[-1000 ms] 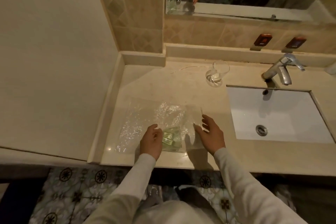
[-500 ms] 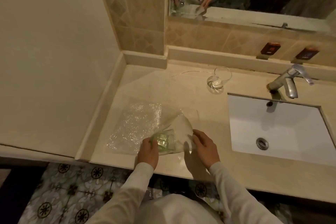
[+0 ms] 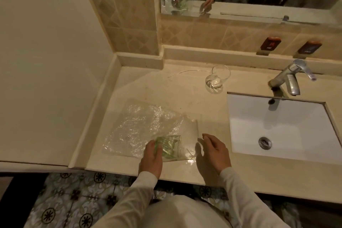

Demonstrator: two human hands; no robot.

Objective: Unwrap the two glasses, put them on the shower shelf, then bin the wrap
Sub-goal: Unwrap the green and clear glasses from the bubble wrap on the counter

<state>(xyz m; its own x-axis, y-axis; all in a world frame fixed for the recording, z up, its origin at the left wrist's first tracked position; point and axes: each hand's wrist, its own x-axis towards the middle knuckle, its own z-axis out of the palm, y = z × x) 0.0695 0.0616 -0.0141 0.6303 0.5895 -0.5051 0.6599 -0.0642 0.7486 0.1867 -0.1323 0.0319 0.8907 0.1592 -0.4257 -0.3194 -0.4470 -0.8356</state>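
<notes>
Green-tinted glass [image 3: 169, 146] in left hand [image 3: 150, 157] grip, right hand [image 3: 215, 151] open

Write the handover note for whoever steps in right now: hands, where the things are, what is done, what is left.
Left hand: gripping the green-tinted glass, which lies on its side on the clear wrap near the counter's front edge.
Right hand: open, empty, just right of the wrap's edge.
Clear glass: unwrapped, upright on the counter near the tap.
Done: one glass is free; the wrap is spread flat, and whether it still covers the green glass I cannot tell.
Left: free the green glass, carry both glasses to the shower shelf (not in view), then bin the wrap.
</notes>
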